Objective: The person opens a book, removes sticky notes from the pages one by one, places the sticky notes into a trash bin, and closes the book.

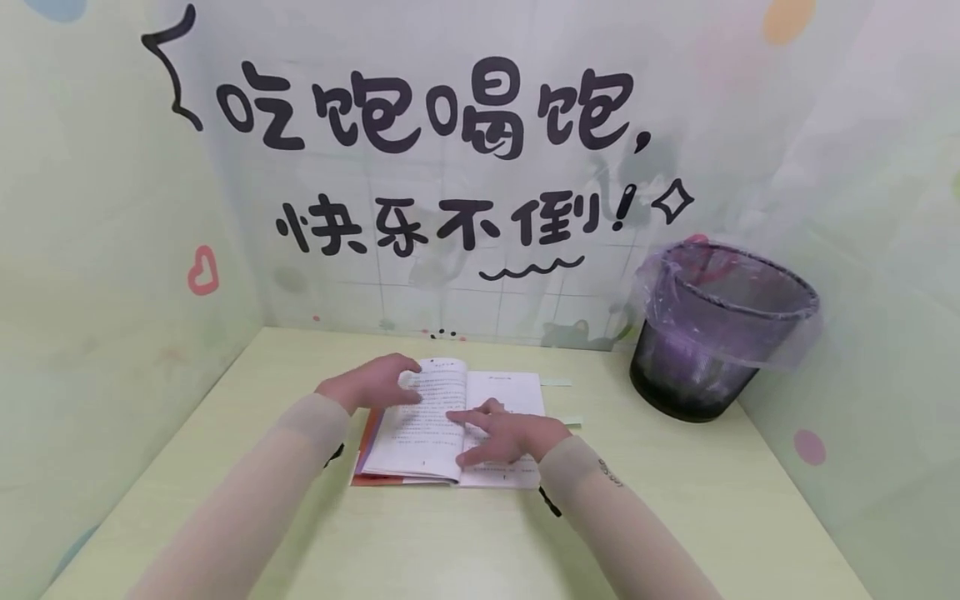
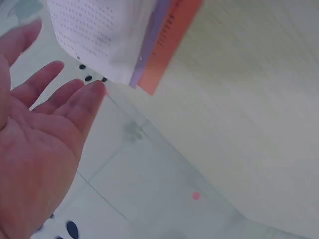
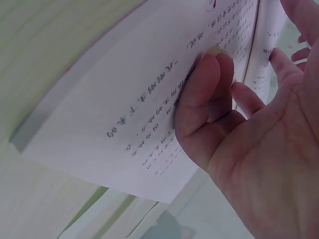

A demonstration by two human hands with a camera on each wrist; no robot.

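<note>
An open book (image 1: pixel 420 442) lies on the table, printed pages facing up, with a thick stack of leaves on its left side. Orange and purple cover edges (image 2: pixel 162 50) stick out beneath that stack. At the upper left of the left page is my left hand (image 1: pixel 375 382), its fingers reaching over the page edge and mostly straight. My right hand (image 1: pixel 510 435) rests over the right page (image 3: pixel 109 104) near the spine. Its index finger and thumb extend toward the left page, while other fingers bend loosely against the paper. Neither hand pinches a leaf that I can see.
Two pale green strips (image 1: pixel 573 422) lie at the book's right edge. A black mesh bin (image 1: pixel 686 367) with a purple plastic liner stands tilted-looking at the table's back right. Printed walls (image 1: pixel 465 308) enclose the light wooden table (image 1: pixel 420 542) behind and at both sides.
</note>
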